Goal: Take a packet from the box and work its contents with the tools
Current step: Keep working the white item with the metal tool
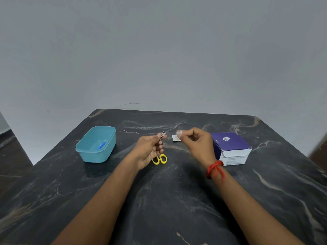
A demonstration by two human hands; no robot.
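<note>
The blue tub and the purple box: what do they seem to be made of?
The blue tub looks like moulded plastic, matte, with a smooth rolled rim. The purple box looks like printed cardboard, with folded edges and a white flap.

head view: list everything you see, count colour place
table: 1, dark marbled, under everything
tub: 1, teal, left on table
item: 1, blue, inside tub
scissors: 1, yellow handles, centre of table
tool: 1, metal, in left hand
packet: 1, white, on table, centre
piece: 1, whitish, in right hand
box: 1, purple and white, right on table
thread: 1, red, round right wrist
left hand: 1, grips tool
right hand: 1, pinches piece
</note>
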